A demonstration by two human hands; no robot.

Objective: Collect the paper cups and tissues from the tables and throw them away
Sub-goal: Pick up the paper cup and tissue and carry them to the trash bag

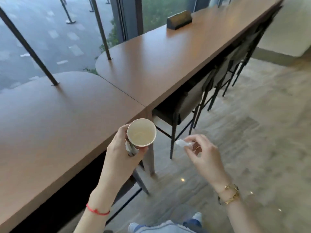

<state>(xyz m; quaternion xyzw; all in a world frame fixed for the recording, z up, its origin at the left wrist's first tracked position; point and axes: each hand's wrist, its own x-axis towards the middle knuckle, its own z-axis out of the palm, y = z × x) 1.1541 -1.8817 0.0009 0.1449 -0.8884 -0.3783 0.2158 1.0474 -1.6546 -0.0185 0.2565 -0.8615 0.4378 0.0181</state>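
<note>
My left hand (120, 153) grips a paper cup (141, 132) upright at the edge of the brown table (50, 125). The cup's cream inside looks empty, and its patterned side is partly hidden by my fingers. To the right, over the floor, my right hand (202, 153) pinches a small crumpled white tissue (182, 143) between thumb and fingers. The tissue sits a short way to the right of the cup's rim, slightly lower, and apart from it.
A second brown table (168, 61) runs away to the upper right along the window, with a dark wedge-shaped sign (179, 20) on it. Dark stools (183, 105) are tucked under it. Slanted black posts (25, 44) rise from the tabletops. Pale floor (252, 132) spreads to the right.
</note>
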